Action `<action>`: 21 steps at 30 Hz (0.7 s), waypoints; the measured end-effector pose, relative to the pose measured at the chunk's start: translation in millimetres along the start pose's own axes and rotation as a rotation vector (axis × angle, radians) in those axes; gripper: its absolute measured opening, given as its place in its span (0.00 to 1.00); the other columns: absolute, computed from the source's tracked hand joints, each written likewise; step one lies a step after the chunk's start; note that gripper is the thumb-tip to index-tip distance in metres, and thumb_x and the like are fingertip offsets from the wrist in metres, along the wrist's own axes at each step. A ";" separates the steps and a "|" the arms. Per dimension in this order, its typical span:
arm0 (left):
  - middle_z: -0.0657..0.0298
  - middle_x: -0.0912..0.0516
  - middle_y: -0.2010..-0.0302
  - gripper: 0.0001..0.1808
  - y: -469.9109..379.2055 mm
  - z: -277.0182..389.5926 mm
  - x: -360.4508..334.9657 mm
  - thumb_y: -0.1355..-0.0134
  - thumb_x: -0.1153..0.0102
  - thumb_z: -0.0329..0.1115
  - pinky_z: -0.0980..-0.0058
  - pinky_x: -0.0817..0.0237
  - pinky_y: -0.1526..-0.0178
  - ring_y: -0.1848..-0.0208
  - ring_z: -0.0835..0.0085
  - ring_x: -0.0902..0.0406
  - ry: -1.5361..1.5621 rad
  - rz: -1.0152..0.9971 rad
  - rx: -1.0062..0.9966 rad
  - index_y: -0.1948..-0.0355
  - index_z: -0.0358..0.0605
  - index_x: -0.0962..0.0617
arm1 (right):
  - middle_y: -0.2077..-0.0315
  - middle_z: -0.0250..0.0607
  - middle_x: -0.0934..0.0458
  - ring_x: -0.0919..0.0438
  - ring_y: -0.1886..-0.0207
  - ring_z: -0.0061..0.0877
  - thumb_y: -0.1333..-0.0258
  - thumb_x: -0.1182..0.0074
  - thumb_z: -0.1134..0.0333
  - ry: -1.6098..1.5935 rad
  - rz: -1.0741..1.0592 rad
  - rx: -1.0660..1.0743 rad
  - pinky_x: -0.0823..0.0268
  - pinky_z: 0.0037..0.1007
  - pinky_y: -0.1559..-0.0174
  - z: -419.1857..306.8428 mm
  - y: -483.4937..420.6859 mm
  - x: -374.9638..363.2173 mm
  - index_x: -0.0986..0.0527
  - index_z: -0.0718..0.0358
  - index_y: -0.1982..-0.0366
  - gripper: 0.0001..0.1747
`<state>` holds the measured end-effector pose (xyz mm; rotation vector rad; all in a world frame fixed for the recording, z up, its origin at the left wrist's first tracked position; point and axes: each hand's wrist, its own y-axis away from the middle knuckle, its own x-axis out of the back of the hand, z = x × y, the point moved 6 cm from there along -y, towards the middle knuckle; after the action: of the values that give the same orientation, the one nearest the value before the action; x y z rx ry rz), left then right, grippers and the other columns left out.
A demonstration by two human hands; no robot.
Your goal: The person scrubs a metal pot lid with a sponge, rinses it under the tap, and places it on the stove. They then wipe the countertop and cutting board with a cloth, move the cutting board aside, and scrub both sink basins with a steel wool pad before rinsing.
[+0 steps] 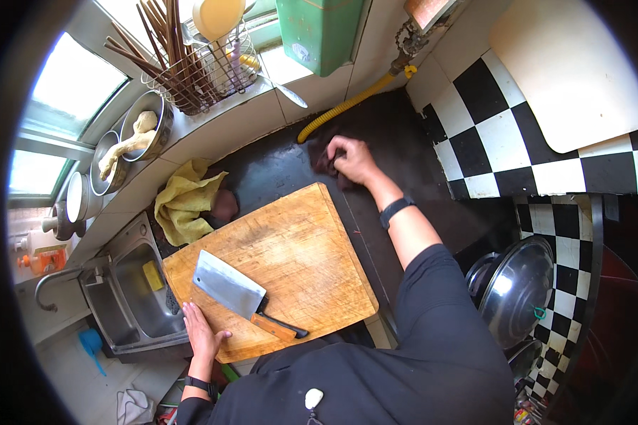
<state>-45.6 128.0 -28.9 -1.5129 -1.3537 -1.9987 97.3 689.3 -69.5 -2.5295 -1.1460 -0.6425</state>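
My right hand [353, 159] grips a dark brown cloth [321, 154], pressed to the dark countertop [399, 138] by the base of a yellow corrugated hose [345, 109]. At the lower left, my left hand [202, 332] lies on the left edge of a wooden cutting board [292, 239], thumb and fingers apart. On the board rests a cleaver [228, 281] with a wooden handle [273, 325]. A second, black handle [292, 326] sticks out from beneath the cleaver; its blade is hidden. Behind the board, a crumpled yellow cloth [186, 202] lies beside a brownish rounded object [225, 205].
A steel double sink [149, 297] with a yellow sponge [152, 275] is at left. Along the sill stand a wire basket [202, 74] of chopsticks, metal bowls [159, 117] holding ginger, and a green container [319, 32]. Lidded pots [515, 292] are at right.
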 end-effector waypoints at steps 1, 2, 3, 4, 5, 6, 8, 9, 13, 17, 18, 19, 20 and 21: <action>0.35 0.53 0.25 0.74 0.1 0.8 1.0 0.68 0.16 0.42 0.55 0.61 0.22 0.21 0.45 0.58 -0.003 0.001 -0.003 0.27 0.26 0.52 | 0.75 0.44 0.20 0.19 0.68 0.39 0.60 0.47 0.77 -0.045 -0.068 0.008 0.28 0.33 0.63 -6.9 7.3 -8.5 0.24 0.59 0.71 0.09; 0.35 0.53 0.25 0.74 0.1 1.5 1.6 0.68 0.16 0.42 0.55 0.61 0.22 0.21 0.45 0.58 -0.005 0.003 -0.003 0.27 0.26 0.52 | 0.73 0.44 0.19 0.20 0.68 0.38 0.60 0.48 0.78 -0.068 -0.144 0.015 0.29 0.31 0.62 -10.8 14.3 -8.8 0.24 0.60 0.72 0.09; 0.35 0.53 0.25 0.74 0.2 1.7 2.1 0.68 0.16 0.42 0.55 0.60 0.22 0.21 0.45 0.58 -0.007 0.003 -0.003 0.27 0.26 0.52 | 0.73 0.43 0.19 0.20 0.69 0.37 0.59 0.48 0.78 -0.160 -0.073 0.001 0.29 0.31 0.62 -11.4 17.5 2.6 0.24 0.60 0.72 0.09; 0.35 0.52 0.25 0.74 0.3 1.9 2.3 0.68 0.16 0.42 0.55 0.60 0.22 0.21 0.45 0.58 -0.009 0.003 -0.002 0.27 0.26 0.52 | 0.72 0.42 0.19 0.21 0.69 0.36 0.59 0.48 0.78 -0.260 0.003 0.018 0.29 0.30 0.62 -11.2 19.9 18.9 0.24 0.61 0.72 0.08; 0.36 0.52 0.25 0.74 0.3 1.8 2.8 0.68 0.16 0.42 0.55 0.60 0.23 0.21 0.45 0.57 -0.004 0.011 -0.005 0.28 0.25 0.51 | 0.72 0.41 0.19 0.22 0.70 0.35 0.59 0.48 0.78 -0.356 0.053 0.027 0.29 0.30 0.62 -8.6 21.2 34.8 0.25 0.61 0.72 0.08; 0.36 0.52 0.25 0.74 0.6 1.6 2.9 0.68 0.16 0.42 0.55 0.60 0.23 0.21 0.45 0.57 0.002 0.016 -0.005 0.28 0.25 0.51 | 0.65 0.44 0.18 0.21 0.63 0.37 0.58 0.45 0.77 -0.325 0.173 -0.004 0.29 0.33 0.56 0.3 21.0 62.7 0.23 0.61 0.69 0.10; 0.36 0.51 0.25 0.74 1.0 0.9 2.6 0.69 0.16 0.42 0.54 0.59 0.23 0.22 0.44 0.57 0.011 0.025 -0.008 0.28 0.25 0.51 | 0.49 0.49 0.22 0.26 0.45 0.41 0.55 0.38 0.70 0.118 0.364 -0.003 0.35 0.40 0.42 13.0 21.1 113.0 0.23 0.60 0.57 0.19; 0.35 0.51 0.25 0.74 1.0 0.8 2.6 0.69 0.16 0.42 0.54 0.59 0.23 0.22 0.44 0.56 0.013 0.029 -0.012 0.28 0.25 0.51 | 0.40 0.51 0.27 0.32 0.35 0.43 0.52 0.34 0.63 0.506 0.502 0.020 0.40 0.45 0.34 13.0 23.4 126.9 0.24 0.60 0.48 0.27; 0.35 0.51 0.25 0.74 0.9 1.2 3.1 0.69 0.16 0.42 0.54 0.58 0.23 0.22 0.44 0.56 0.029 0.046 -0.026 0.28 0.25 0.50 | 0.28 0.47 0.43 0.48 0.25 0.45 0.46 0.41 0.40 0.854 0.142 -0.477 0.55 0.56 0.28 63.1 6.6 86.0 0.41 0.60 0.29 0.50; 0.35 0.50 0.26 0.73 0.7 1.4 4.1 0.70 0.16 0.41 0.54 0.58 0.23 0.22 0.43 0.56 0.033 0.044 -0.026 0.28 0.24 0.50 | 0.32 0.47 0.37 0.45 0.26 0.43 0.44 0.40 0.48 0.686 0.171 -0.303 0.56 0.53 0.27 54.7 -48.3 44.4 0.33 0.61 0.35 0.40; 0.35 0.51 0.25 0.73 0.7 1.3 4.6 0.70 0.16 0.41 0.54 0.58 0.23 0.22 0.43 0.56 0.031 0.046 -0.024 0.28 0.24 0.50 | 0.34 0.47 0.34 0.44 0.26 0.41 0.44 0.39 0.50 0.640 0.209 -0.285 0.57 0.54 0.27 48.9 -52.1 32.6 0.29 0.60 0.39 0.35; 0.34 0.51 0.25 0.74 1.0 1.1 4.5 0.70 0.15 0.41 0.54 0.58 0.23 0.22 0.43 0.56 0.043 0.042 -0.021 0.28 0.24 0.50 | 0.34 0.45 0.34 0.44 0.26 0.41 0.44 0.39 0.51 0.699 0.158 -0.281 0.57 0.55 0.27 44.7 -52.1 25.4 0.29 0.58 0.39 0.34; 0.35 0.51 0.25 0.74 1.1 1.0 4.3 0.70 0.15 0.41 0.55 0.59 0.23 0.22 0.43 0.56 0.025 0.039 -0.022 0.28 0.24 0.50 | 0.34 0.44 0.34 0.44 0.26 0.40 0.44 0.39 0.52 0.727 0.118 -0.238 0.58 0.55 0.27 37.9 -47.3 15.9 0.28 0.57 0.39 0.33; 0.35 0.51 0.25 0.74 0.7 1.1 4.3 0.70 0.15 0.42 0.55 0.59 0.23 0.22 0.44 0.56 0.026 0.038 -0.025 0.28 0.24 0.50 | 0.34 0.43 0.34 0.44 0.26 0.39 0.44 0.39 0.52 0.788 0.077 -0.225 0.59 0.56 0.27 32.4 -40.0 11.8 0.28 0.56 0.39 0.32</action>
<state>-46.1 129.8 -24.9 -1.5062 -1.2854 -2.0122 82.6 736.4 -88.2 -2.1000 -0.7043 -1.6194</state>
